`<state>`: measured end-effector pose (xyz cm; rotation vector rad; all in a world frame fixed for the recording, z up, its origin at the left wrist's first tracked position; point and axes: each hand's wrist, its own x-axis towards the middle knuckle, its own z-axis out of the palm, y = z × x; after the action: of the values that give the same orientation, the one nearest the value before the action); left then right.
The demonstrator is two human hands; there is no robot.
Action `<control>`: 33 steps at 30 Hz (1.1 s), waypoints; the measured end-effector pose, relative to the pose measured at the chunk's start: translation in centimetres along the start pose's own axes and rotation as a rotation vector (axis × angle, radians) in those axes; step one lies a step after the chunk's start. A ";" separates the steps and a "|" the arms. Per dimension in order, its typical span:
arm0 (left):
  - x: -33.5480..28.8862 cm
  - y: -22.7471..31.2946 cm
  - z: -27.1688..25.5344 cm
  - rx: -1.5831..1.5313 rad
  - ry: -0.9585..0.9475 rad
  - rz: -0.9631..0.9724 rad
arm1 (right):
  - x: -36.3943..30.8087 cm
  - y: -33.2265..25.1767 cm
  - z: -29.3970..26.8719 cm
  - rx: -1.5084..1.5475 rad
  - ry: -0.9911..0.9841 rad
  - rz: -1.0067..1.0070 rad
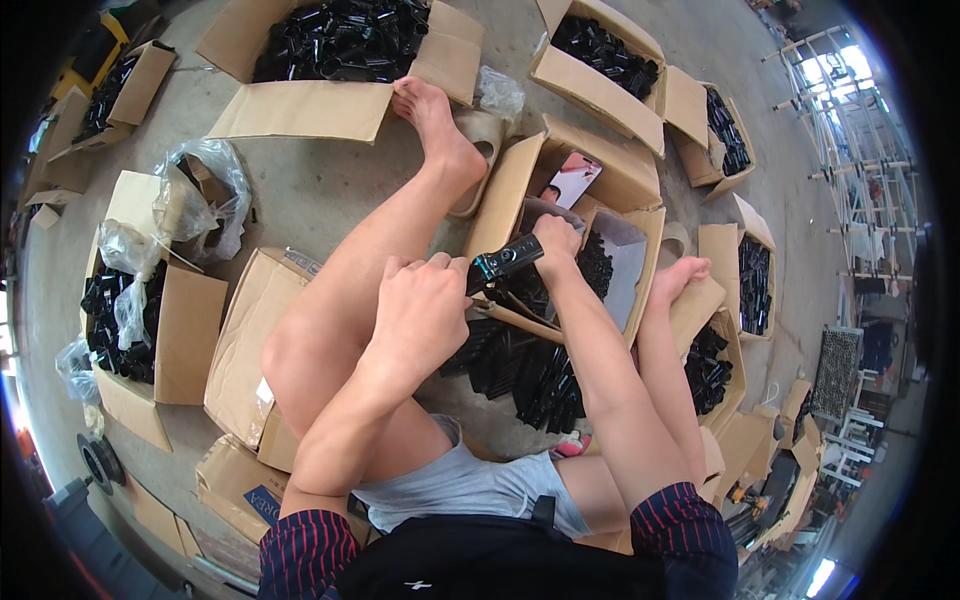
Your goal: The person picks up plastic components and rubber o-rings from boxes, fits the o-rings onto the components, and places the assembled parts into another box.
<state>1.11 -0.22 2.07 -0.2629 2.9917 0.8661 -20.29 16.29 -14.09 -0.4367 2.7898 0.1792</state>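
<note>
A black plastic part (512, 259), long with a rounded end, spans the gap between my hands over the open carton. My left hand (422, 308) is closed at its left end, fingers curled. At the other end, my right hand (557, 240) is closed on it, partly covering it. Beneath lies the carton (503, 190), with grey inner boxes; the right one holds small black pieces (596, 268). A phone (573, 180) with a lit screen leans at its back. More long black parts (548, 385) are piled on the floor between my legs.
Open cartons of black parts surround me: a large box (300, 110) ahead, another box (598, 82) at far right, and one (190, 335) at left draped with plastic film (130, 245). My bare feet (430, 125) are near the boxes. Metal racks (850, 150) stand at far right.
</note>
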 end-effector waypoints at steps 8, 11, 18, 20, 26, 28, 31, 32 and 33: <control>0.1 0.4 0.5 0.017 -0.017 0.029 | 0.1 1.0 0.7 -0.103 -0.016 -0.103; 0.1 0.4 0.7 0.033 -0.024 0.035 | 0.1 1.0 1.3 -0.110 0.008 -0.093; 0.4 0.2 2.2 0.034 0.053 0.065 | -2.1 2.7 0.8 0.228 0.249 -0.238; 0.4 0.6 2.4 0.017 0.051 0.092 | -3.8 4.1 -0.8 0.550 0.224 -0.248; 0.4 1.7 3.7 0.064 0.066 0.145 | -8.0 7.4 -3.7 1.220 0.106 -0.236; 0.5 1.8 4.4 0.084 0.038 0.145 | -8.8 8.0 -4.0 1.328 0.082 -0.241; 0.5 2.0 4.8 0.098 0.022 0.159 | -9.9 7.5 -5.0 1.555 0.136 -0.197; 0.4 1.9 4.8 0.100 0.020 0.162 | -10.4 7.4 -5.7 1.576 0.127 -0.174; 0.3 1.7 4.9 0.105 0.031 0.164 | -11.2 7.2 -6.5 1.600 0.109 -0.153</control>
<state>0.36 3.80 -1.17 -0.0297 3.1094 0.7189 -14.32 25.11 -3.83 -0.1812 2.0322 -1.9072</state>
